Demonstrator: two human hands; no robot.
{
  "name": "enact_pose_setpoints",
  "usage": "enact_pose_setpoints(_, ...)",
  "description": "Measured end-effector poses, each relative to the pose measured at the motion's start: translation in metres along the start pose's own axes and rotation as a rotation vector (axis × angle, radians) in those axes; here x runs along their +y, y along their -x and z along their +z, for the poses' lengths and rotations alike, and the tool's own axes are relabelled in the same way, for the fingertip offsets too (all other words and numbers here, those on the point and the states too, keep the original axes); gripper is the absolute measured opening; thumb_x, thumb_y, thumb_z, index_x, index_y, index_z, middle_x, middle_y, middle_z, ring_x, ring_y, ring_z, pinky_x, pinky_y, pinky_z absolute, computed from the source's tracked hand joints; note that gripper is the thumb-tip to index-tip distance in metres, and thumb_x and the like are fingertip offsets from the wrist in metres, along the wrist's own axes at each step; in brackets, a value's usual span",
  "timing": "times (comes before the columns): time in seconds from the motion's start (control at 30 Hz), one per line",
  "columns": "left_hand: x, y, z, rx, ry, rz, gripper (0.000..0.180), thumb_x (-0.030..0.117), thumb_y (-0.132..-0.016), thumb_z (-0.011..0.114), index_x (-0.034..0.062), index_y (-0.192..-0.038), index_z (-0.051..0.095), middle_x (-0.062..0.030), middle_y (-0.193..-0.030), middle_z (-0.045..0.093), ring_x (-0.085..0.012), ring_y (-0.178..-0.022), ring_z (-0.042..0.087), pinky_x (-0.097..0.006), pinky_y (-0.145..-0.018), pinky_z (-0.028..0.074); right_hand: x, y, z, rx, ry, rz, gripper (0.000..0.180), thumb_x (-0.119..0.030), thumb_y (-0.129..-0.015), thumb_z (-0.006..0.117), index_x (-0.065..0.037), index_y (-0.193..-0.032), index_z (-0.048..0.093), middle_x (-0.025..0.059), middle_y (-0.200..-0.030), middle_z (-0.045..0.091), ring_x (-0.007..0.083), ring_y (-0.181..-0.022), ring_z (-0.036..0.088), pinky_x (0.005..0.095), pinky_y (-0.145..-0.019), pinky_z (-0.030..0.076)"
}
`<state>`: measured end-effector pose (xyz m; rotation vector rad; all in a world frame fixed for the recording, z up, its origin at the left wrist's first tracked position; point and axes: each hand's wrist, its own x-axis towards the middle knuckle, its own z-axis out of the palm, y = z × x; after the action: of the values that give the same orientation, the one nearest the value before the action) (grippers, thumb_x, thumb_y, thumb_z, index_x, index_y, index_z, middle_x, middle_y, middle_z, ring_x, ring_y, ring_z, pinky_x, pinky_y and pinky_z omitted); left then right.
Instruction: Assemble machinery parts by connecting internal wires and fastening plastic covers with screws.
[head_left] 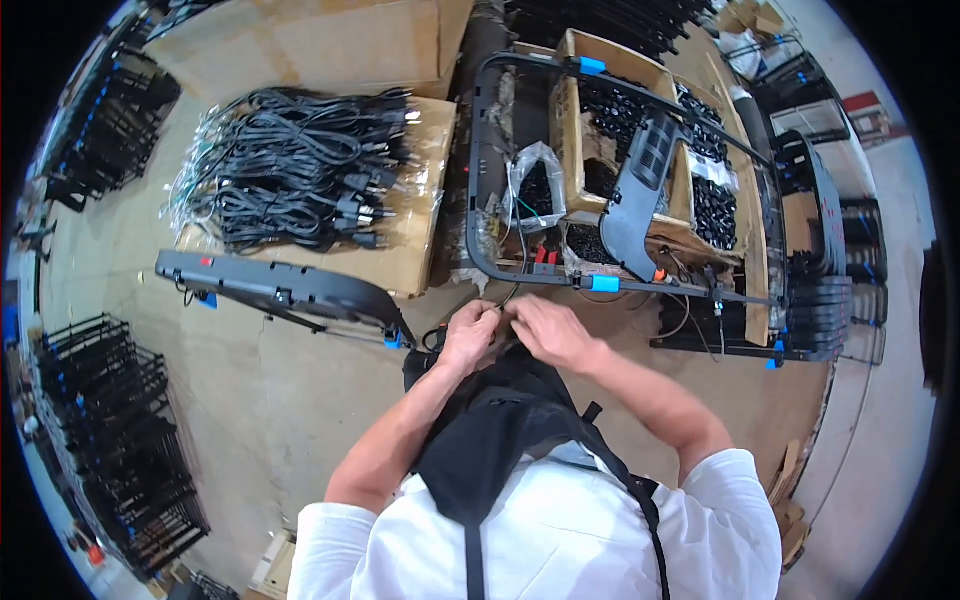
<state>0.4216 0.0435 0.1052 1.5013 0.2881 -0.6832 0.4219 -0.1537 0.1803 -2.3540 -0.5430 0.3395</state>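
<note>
My left hand (472, 330) and my right hand (552, 332) meet close together in front of my black apron (480, 440). Both are closed, with their fingers pinched around a thin dark cable (511, 293) that runs up from between them. Just beyond my fingers lies the lower rail of a black frame (474, 150), which has blue wraps on its rails. A black panel (640, 190) with a slotted end is set across this frame. Left of my left hand is a second black frame piece (290, 285) with a rounded corner. The cable's end is hidden by my fingers.
A pile of bundled black power cords (300, 160) lies on cardboard (428, 200) at the far left. Behind the frame, a wooden box (572, 150) holds many small black parts. Stacked black frames stand at left (105, 430) and right (820, 310).
</note>
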Motion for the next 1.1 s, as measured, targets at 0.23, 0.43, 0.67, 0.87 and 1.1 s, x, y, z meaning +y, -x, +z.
enact_pose_setpoints(0.23,0.005,0.002,-0.005,-0.138,0.065,-0.098,0.026,0.019,-0.109,0.061,-0.0033,-0.120,0.066,-0.0073,-0.100,0.074,-0.0124,-0.091,0.067,-0.028,-0.084,0.054,0.129,-0.032,0.061,0.178,0.301,0.726,0.077,-0.047,-0.098,0.060,0.009,-0.148,0.041,0.0286,-0.127,0.070,0.0459,-0.125,0.065,0.0544,-0.116,0.042)
enact_pose_setpoints(0.43,0.019,-0.008,0.010,-0.217,0.068,-0.144,0.028,0.020,-0.109,0.060,-0.0035,-0.121,0.066,-0.0092,-0.106,0.075,-0.0139,-0.092,0.069,-0.029,-0.085,0.055,0.226,-0.062,0.101,0.207,0.404,0.856,0.039,-0.024,-0.092,0.065,0.006,-0.118,0.061,0.0185,-0.099,0.078,0.0329,-0.090,0.078,0.0452,-0.076,0.063)
enact_pose_setpoints(0.67,0.009,-0.009,0.002,-0.147,0.310,-0.208,0.026,0.021,-0.108,0.062,-0.0015,-0.123,0.064,-0.0120,-0.109,0.074,-0.0201,-0.093,0.071,-0.035,-0.087,0.059,0.084,-0.005,0.074,-0.017,-0.653,1.240,0.038,-0.033,-0.092,0.066,0.004,-0.083,0.070,0.0223,-0.086,0.076,0.0403,-0.088,0.075,0.0521,-0.074,0.056)
enact_pose_setpoints(0.87,0.016,-0.008,0.017,-0.235,0.386,-0.200,0.027,0.023,-0.109,0.062,-0.0001,-0.122,0.064,-0.0110,-0.109,0.074,-0.0222,-0.095,0.073,-0.037,-0.086,0.060,-0.028,0.071,0.056,0.217,-0.323,0.921,0.047,-0.019,-0.097,0.059,0.000,-0.141,0.055,0.0297,-0.119,0.069,0.0458,-0.113,0.067,0.0543,-0.096,0.053)
enact_pose_setpoints(1.1,0.018,-0.008,0.026,-0.180,0.232,-0.171,0.027,0.023,-0.111,0.057,-0.0005,-0.116,0.067,-0.0063,-0.099,0.073,-0.0147,-0.084,0.067,-0.031,-0.077,0.056,-0.051,0.075,0.052,0.167,-0.253,0.850,0.076,-0.004,-0.094,0.053,0.002,-0.165,0.025,0.0312,-0.136,0.057,0.0469,-0.123,0.060,0.0536,-0.105,0.050)
